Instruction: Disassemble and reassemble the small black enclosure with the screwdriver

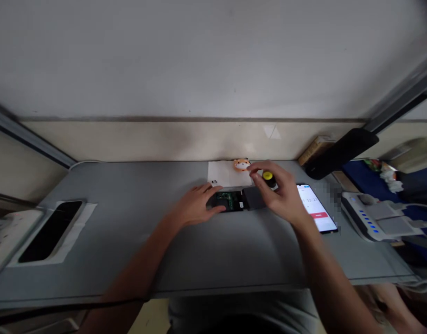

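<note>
An opened black electronic device [230,201] with a green circuit board lies on the grey desk, a dark flat section [254,198] at its right end. My left hand [198,204] grips its left end, thumb on the near edge and fingers on the far edge. Over the right side, my right hand [277,190] is raised with thumb and forefinger brought together. Whatever is between those fingertips is too small to make out. Just beyond them sits an orange animal-faced item [241,164] on a white paper [222,172]. Several tiny dark pieces [214,181], perhaps screws, lie on the paper.
A yellow-topped black round object [268,176] stands behind my right hand. To the right are a lit phone [316,208], a power strip [364,218] and a black cylinder [341,153]. Another dark phone [51,231] lies far left. A wall borders the desk's back.
</note>
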`<move>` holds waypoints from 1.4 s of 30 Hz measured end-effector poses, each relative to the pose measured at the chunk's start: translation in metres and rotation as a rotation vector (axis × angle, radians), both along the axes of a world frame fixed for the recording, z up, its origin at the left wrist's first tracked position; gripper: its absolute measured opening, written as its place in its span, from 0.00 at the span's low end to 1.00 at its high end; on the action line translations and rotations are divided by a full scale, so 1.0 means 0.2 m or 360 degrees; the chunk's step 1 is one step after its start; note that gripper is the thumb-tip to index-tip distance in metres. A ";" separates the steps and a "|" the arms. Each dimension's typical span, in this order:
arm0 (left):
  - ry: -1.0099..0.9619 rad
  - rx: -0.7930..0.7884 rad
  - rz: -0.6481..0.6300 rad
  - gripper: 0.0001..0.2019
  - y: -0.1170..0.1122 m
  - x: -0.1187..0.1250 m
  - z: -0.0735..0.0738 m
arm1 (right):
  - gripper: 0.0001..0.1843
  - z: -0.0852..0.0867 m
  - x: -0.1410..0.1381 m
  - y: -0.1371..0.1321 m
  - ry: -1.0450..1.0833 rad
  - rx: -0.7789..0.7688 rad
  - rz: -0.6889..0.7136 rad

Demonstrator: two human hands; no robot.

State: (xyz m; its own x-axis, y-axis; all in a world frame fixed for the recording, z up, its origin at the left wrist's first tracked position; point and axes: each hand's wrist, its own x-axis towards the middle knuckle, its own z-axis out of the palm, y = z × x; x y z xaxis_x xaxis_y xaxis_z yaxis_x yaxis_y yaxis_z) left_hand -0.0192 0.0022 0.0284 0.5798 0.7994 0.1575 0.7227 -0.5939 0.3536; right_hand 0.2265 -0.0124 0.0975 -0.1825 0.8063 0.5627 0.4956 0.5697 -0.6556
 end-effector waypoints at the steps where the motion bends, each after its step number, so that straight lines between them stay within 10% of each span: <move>1: -0.0023 -0.0017 -0.0012 0.28 0.00 -0.01 0.00 | 0.10 -0.01 0.06 -0.01 -0.0255 -0.0115 0.0032; 5: -0.0082 -0.0144 -0.0082 0.31 -0.01 -0.02 0.02 | 0.37 -0.14 0.26 -0.01 -0.0958 -0.0403 0.0021; 15: -0.0083 -0.0331 -0.0065 0.31 0.01 0.01 0.04 | 0.29 0.00 0.29 0.08 -0.1195 -0.1037 0.0260; 26: 0.0017 -0.0170 0.0012 0.35 0.00 0.07 -0.03 | 0.32 -0.18 0.11 0.03 -0.1439 -0.0584 0.0171; 34: -0.0123 -0.0029 -0.0115 0.36 0.01 0.05 -0.07 | 0.10 -0.17 0.00 0.07 -0.0206 -0.0473 0.0353; 39: -0.0082 -0.0021 -0.0118 0.25 -0.02 0.08 -0.07 | 0.22 -0.18 0.02 0.18 0.1295 -0.0434 -0.0081; 42: -0.0071 0.0022 -0.0145 0.23 -0.02 0.09 -0.08 | 0.32 -0.26 0.01 0.24 0.1449 -0.0714 -0.0307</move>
